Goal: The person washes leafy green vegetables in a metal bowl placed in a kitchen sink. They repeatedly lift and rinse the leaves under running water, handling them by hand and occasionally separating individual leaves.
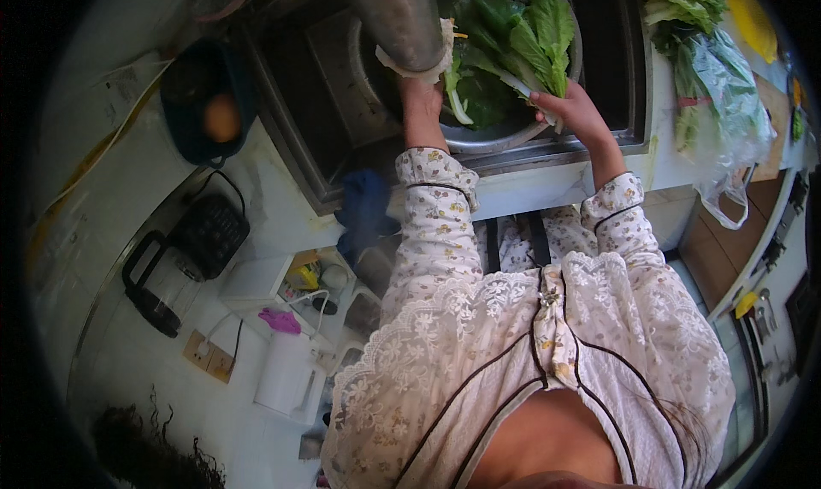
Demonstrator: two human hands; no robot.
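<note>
My right hand (573, 113) grips the pale stem end of a leafy green (544, 36) at the near right rim of a round metal basin (497, 144). More dark green leaves (484, 94) lie in the basin, which stands in a steel sink (282, 126). My left hand (423, 97) reaches over the basin's left part. A grey metal cylinder (404, 24) with a ragged whitish rim hides its fingers, so I cannot see what they hold.
Right of the sink, a clear plastic bag (728, 104) holds leafy vegetables. Left stand a dark teal basket (176, 129) with a round orange-brown item (221, 118) and a black-handled glass kettle (183, 283). A blue cloth (365, 210) hangs at the counter's front edge.
</note>
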